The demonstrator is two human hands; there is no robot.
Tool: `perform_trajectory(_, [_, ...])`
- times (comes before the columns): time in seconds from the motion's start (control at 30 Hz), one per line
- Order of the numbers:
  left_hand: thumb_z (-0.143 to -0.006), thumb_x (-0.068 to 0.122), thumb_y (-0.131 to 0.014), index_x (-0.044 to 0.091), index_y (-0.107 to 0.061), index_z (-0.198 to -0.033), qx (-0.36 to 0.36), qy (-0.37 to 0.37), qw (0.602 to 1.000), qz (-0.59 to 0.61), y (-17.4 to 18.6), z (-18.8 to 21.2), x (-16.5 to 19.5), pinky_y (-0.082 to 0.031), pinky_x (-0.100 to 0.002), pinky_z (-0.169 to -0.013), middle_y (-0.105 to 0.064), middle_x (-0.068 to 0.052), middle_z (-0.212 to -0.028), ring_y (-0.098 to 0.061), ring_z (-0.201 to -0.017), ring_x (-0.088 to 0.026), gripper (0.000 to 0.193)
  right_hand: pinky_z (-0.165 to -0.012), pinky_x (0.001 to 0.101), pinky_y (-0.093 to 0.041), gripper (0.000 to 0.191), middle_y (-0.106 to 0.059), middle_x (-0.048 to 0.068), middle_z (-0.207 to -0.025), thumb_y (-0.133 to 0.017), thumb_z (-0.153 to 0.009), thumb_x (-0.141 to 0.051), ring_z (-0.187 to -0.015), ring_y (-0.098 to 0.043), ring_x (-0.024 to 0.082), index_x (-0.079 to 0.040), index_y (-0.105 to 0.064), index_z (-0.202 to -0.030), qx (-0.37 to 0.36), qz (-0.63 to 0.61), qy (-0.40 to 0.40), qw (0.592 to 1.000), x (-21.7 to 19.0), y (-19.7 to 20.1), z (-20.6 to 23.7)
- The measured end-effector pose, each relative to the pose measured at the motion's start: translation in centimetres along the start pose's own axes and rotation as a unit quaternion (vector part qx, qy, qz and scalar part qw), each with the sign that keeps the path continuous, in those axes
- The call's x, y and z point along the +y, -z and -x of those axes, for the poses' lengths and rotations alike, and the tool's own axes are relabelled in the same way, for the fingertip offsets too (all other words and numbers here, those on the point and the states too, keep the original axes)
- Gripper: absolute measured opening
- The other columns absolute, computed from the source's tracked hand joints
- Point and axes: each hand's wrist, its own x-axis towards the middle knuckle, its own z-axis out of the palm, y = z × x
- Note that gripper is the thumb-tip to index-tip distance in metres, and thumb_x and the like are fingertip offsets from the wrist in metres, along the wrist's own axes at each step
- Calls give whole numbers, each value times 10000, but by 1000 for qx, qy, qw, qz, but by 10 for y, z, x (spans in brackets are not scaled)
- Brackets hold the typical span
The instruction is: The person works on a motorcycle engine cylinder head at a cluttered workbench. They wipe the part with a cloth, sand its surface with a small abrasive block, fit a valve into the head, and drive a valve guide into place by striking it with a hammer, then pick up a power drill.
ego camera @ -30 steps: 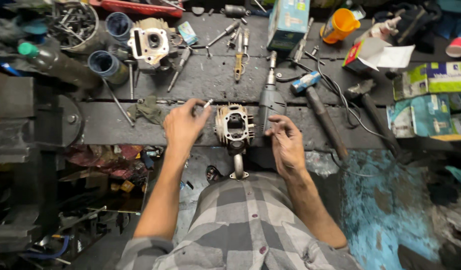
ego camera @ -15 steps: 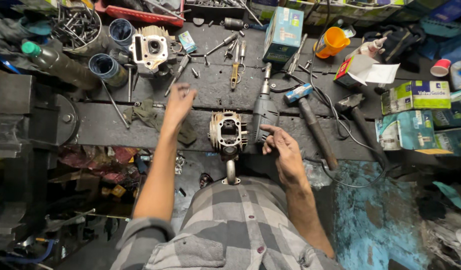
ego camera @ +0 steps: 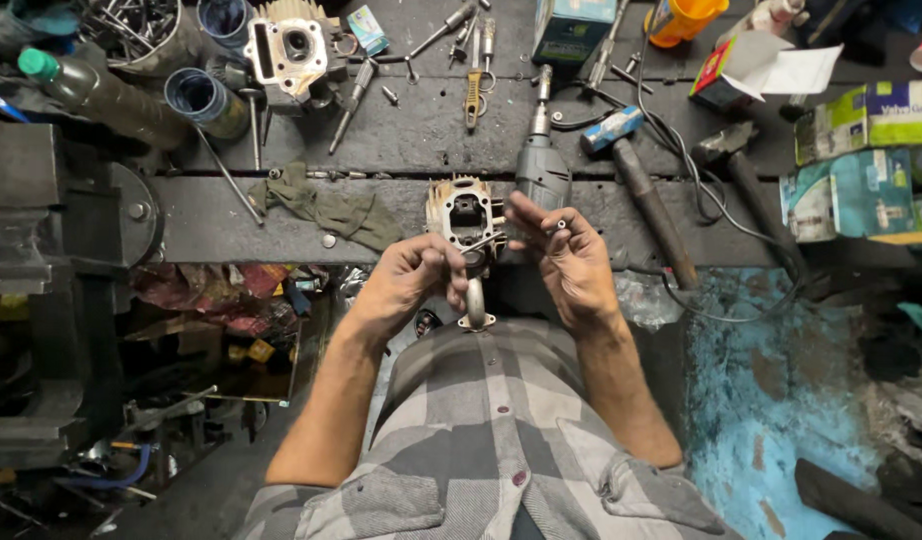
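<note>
A small engine cylinder head (ego camera: 463, 208) with cooling fins sits at the front edge of the dark workbench (ego camera: 431, 130), a metal pipe (ego camera: 475, 303) hanging below it. My left hand (ego camera: 409, 280) is curled just below and left of the head, pinching a thin metal rod (ego camera: 484, 243) that points toward it. My right hand (ego camera: 573, 262) is raised to the right of the head, with a small metal cylindrical piece (ego camera: 561, 226) held between its fingertips. My checked shirt fills the bottom of the view.
A grey power drill (ego camera: 541, 172) lies right behind the head, with two hammers (ego camera: 645, 196) (ego camera: 743, 172) to its right. A green rag (ego camera: 333, 210), another cylinder block (ego camera: 287, 46), tins (ego camera: 203, 98), a green-capped bottle (ego camera: 93, 90) and boxes (ego camera: 861, 160) crowd the bench.
My left hand pulled back from the bench top and closed beside the cylinder head. My right hand rose to the head's right with the small piece in its fingertips.
</note>
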Motion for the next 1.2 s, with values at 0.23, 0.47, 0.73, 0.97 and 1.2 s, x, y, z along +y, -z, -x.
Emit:
perform_trajectory(0.23, [-1030, 379, -634, 64, -559, -1127, -10, -24, 1000, 12, -11, 0, -18, -528, -295, -632, -641, -64, -829, -675, -717, -187, 338, -826, 316, -525, 270, -602, 62, -971, -702, -1044, -194, -898, -616, 176, -19, -595, -1219, 24, -23, 46, 998, 7, -13, 8])
perform_trajectory(0.47, [-1042, 392, -616, 75, -531, -1098, -11, -35, 999, -10, -23, 3, -18, -496, -278, -565, -575, -42, -782, -595, -636, -145, 333, -836, 354, -592, 266, -699, 111, -965, -675, -1025, -158, -914, -711, 219, -17, -582, -1231, 47, 15, 6, 999, -8, -24, 24])
perform_trajectory(0.73, [-1021, 424, -631, 63, -543, -1083, -21, -34, 999, -35, -23, 10, -25, -533, -293, -558, -539, -25, -743, -557, -598, -126, 377, -880, 374, -609, 251, -703, 100, -1005, -708, -1003, -152, -924, -719, 204, 25, -647, -1170, 60, 84, 44, 994, 1, -21, 37])
perform_trajectory(0.97, [-1019, 413, -636, 55, -553, -1061, -7, -24, 998, -52, -23, 11, -23, -501, -265, -540, -550, -20, -731, -578, -586, -127, 370, -814, 341, -605, 243, -712, 98, -975, -713, -999, -147, -887, -710, 181, 14, -651, -1171, 66, 68, 31, 995, -1, -23, 43])
perform_trajectory(1.2, [-1040, 306, -618, 79, -629, -1048, 22, 68, 979, -193, -13, 13, -2, -345, -184, -513, -545, 33, -729, -437, -592, -36, 227, -853, 284, -591, 220, -715, 100, -1016, -737, -981, -76, -936, -707, 148, 30, -687, -1167, 59, 290, 62, 953, -15, -28, 46])
